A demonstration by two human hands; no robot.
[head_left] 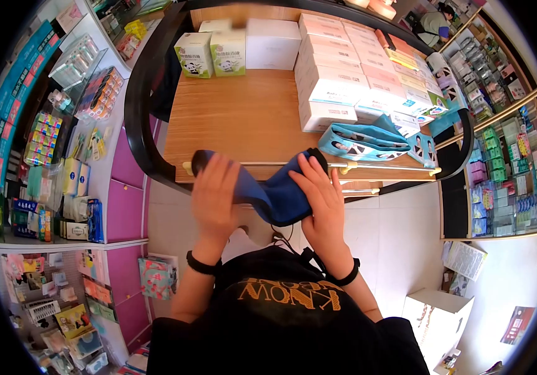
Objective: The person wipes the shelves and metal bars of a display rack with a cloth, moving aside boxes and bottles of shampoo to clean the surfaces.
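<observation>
A blue and black fabric band (273, 194), soft and bent in the middle, spans the space between my two hands just in front of the wooden shelf edge. My left hand (216, 195), somewhat blurred, is closed over its dark left end. On the other side, my right hand (322, 199) grips the wider blue part, fingers on top and thumb near the lower edge. Close beyond my right hand lie light-blue printed packages (365, 140) with black-and-white pictures. The exact kind of band does not show.
On the wooden shelf (237, 115) stand green-and-white panda boxes (228, 55), a plain white box (273, 44) and stacked pale boxes (334, 75). Stocked racks line the left (103, 94) and right. An open carton (434, 319) sits on the floor. Another person (432, 26) is at the far right.
</observation>
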